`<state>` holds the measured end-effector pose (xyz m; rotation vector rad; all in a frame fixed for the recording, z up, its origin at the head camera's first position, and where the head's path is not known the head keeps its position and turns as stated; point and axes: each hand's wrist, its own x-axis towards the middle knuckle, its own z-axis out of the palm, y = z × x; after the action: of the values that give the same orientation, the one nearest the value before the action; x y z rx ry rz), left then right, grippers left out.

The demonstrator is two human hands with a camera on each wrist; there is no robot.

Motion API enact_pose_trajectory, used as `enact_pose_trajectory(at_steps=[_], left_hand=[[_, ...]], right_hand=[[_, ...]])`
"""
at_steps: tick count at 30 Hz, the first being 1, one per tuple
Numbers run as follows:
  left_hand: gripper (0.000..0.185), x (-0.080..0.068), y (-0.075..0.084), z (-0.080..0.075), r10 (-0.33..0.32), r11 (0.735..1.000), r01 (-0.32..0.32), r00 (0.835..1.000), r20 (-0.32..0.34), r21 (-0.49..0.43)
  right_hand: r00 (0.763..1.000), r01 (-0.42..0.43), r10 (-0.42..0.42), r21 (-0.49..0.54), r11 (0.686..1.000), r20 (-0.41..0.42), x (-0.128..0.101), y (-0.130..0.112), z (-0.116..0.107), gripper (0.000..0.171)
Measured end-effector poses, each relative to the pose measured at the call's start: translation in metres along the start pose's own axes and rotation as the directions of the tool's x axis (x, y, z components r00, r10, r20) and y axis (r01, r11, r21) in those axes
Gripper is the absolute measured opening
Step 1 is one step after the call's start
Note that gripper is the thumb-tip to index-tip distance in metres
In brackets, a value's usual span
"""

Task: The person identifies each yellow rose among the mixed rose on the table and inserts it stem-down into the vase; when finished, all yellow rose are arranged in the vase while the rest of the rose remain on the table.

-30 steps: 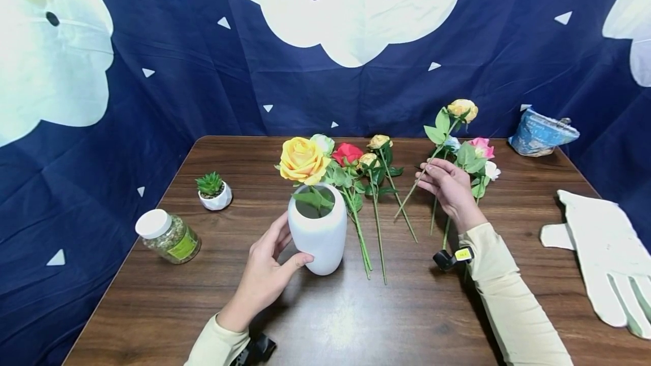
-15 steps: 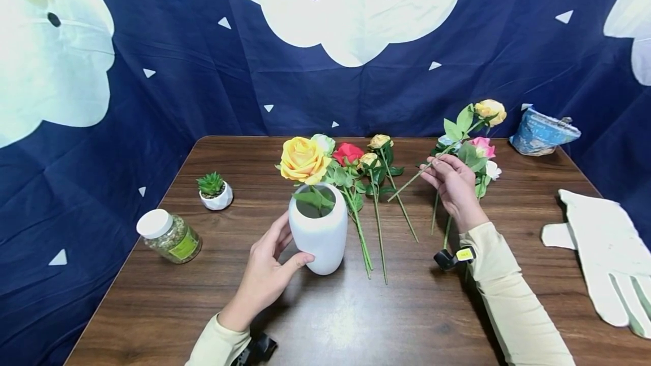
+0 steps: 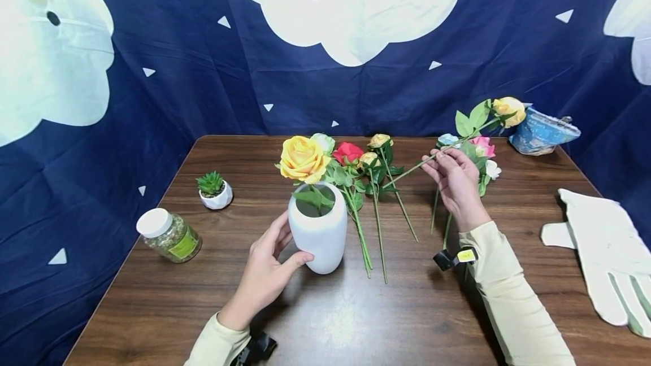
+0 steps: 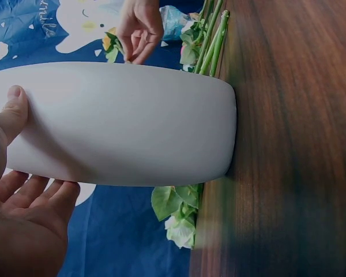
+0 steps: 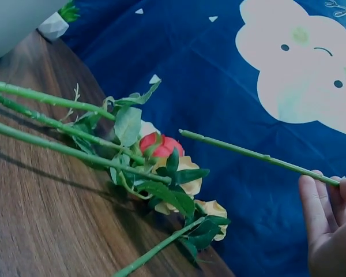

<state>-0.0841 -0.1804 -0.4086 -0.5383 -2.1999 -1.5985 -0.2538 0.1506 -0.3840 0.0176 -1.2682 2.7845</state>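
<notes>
In the middle of the head view, the left hand is curled around the side of a smooth white ceramic vase, thumb in front and fingers behind, holding it steady on the dark brown wooden table. One large yellow artificial rose already stands in the vase, so I judge the arranging has only begun. To the right of centre, the right hand pinches the thin green stem of a smaller yellow rose between thumb and fingertips; this flower is lifted in the air, its head towards the upper right of the frame and its cut end pointing left to the vase. It is not yet in the vase. A bunch of red and cream roses lies on the table just right of the vase, and a few pink and white roses lie behind the right hand, so most flowers are left. At the lower left lies a glass jar with white lid; its green label is too small to read.
</notes>
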Motion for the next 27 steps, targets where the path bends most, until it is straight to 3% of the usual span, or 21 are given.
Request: enact_pose_trajectory(at_steps=[27], left_hand=[[0.078, 0.001, 0.000, 0.000, 0.019, 1.000, -0.019, 1.000, -0.001, -0.019]], right_hand=[[0.991, 0.083, -0.093, 0.111, 0.990, 0.092, -0.028, -0.018, 0.037, 0.016]])
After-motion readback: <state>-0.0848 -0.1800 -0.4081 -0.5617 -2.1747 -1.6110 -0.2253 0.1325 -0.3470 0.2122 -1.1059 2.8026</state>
